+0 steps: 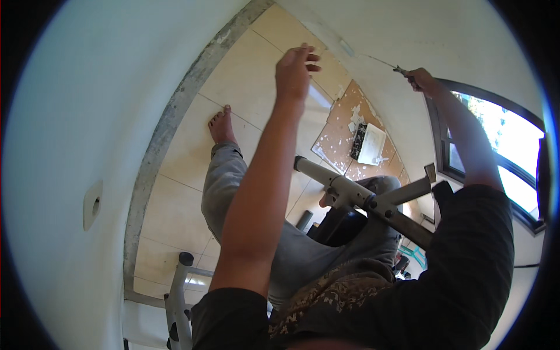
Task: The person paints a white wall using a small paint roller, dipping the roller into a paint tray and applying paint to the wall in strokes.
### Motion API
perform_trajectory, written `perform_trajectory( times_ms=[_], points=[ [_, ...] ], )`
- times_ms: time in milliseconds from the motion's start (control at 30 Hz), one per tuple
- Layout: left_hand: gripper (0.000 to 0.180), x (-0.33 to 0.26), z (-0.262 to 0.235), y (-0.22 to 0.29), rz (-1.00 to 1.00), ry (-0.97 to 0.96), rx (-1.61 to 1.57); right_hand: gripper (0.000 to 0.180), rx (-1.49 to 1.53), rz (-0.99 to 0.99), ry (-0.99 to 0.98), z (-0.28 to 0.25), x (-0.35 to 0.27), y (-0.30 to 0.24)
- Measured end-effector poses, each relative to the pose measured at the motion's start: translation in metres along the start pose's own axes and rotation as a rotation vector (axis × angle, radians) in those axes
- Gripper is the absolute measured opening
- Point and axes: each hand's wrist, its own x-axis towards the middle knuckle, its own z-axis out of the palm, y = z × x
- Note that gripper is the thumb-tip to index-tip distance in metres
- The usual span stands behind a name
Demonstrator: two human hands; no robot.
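The person's right hand (pixel 421 81) is closed around a slim grey hand tool (pixel 400 71), its exact kind too small to tell, with its tip beside a thin dark line (pixel 379 60) on the off-white wall (pixel 373 26). The left hand (pixel 293 71) is raised, fingers loosely parted and half curled, holding nothing visible. Below lies a floor of cream square tiles (pixel 175 198), edged on the left by a rough grey cement strip (pixel 166 125); tile runs between that strip and one bare foot (pixel 220 125). A grey tubular metal frame (pixel 344 189) crosses above the legs, crowding the space below the right arm. Counted: one brown paint-spattered board (pixel 335 137), one white rectangular tray (pixel 373 144) on it, one dark-framed window (pixel 501 125).
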Motion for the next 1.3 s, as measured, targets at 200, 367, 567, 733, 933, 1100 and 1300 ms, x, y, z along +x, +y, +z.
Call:
perform_trajectory(
  times_ms=[200,367,567,733,933,1100,1300],
  points=[
    [0.033,0.002,0.020,0.012,-0.122,-0.033,-0.094,0.022,0.082,0.017,0.044,0.048,0.054,0.010],
    [0.033,0.008,0.019,0.011,-0.113,-0.062,-0.175,0.023,0.052,-0.026,0.021,0.001,0.022,0.009],
    [0.032,-0.001,0.010,0.015,-0.102,-0.016,-0.264,0.028,0.018,-0.107,0.038,-0.090,-0.095,-0.024],
    [0.031,0.001,0.011,0.019,-0.122,0.025,-0.376,0.028,-0.013,-0.170,0.094,-0.087,-0.106,-0.036],
    [0.030,0.000,0.002,0.025,-0.148,0.042,-0.362,0.026,-0.041,-0.037,0.219,0.028,0.030,-0.035],
    [0.030,0.005,-0.008,0.031,-0.110,0.115,-0.408,0.030,-0.026,-0.052,0.182,0.079,0.089,-0.022],
    [0.030,0.005,-0.009,0.034,-0.085,0.088,-0.415,0.032,-0.056,-0.098,0.156,0.062,0.088,-0.001]
  ],
)
